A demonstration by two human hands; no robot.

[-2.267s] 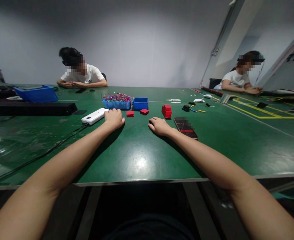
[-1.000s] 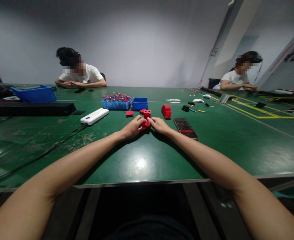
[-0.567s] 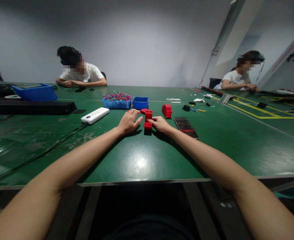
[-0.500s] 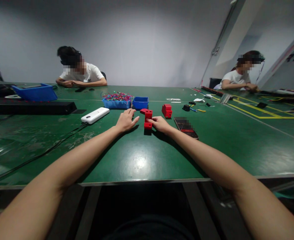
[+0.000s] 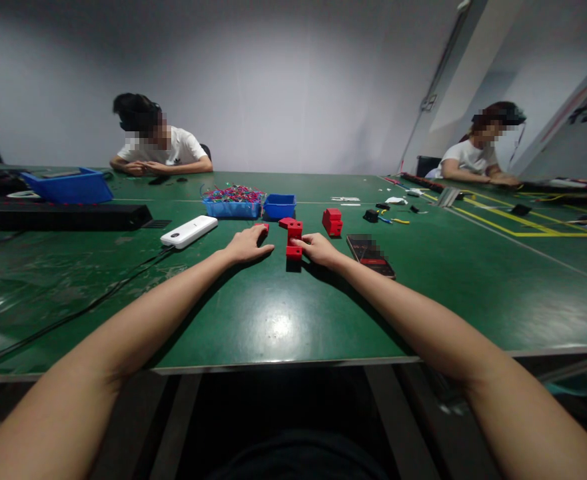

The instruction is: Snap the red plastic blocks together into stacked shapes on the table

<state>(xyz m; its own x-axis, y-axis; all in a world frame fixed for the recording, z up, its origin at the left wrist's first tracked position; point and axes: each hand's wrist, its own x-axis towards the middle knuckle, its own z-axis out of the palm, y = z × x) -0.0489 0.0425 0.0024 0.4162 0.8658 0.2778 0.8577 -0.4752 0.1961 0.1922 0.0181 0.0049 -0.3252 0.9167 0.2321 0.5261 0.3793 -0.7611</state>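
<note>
My right hand (image 5: 318,250) grips a red bracket-like block (image 5: 294,241) upright over the green table, thumb on its inner side. To the left, my left hand (image 5: 247,245) lies low over the tabletop, thumb spread away from the fingers. A small red piece (image 5: 264,227) shows at its fingertips; whether the fingers touch it I cannot tell. Just behind the held block lies another red piece (image 5: 286,221). A larger red block (image 5: 332,222) stands to the right, beyond my right hand.
Behind the hands are a blue bin of colourful small parts (image 5: 232,205) and a smaller blue bin (image 5: 280,206). A white power bank (image 5: 189,232) lies left, a phone (image 5: 370,255) right, pliers (image 5: 393,220) farther back. Two people sit across the table (image 5: 278,300).
My left hand has moved slightly left and down, its fingers now flatter, and a small red piece shows at its fingertips. My right hand still holds the red block, almost unmoved.
</note>
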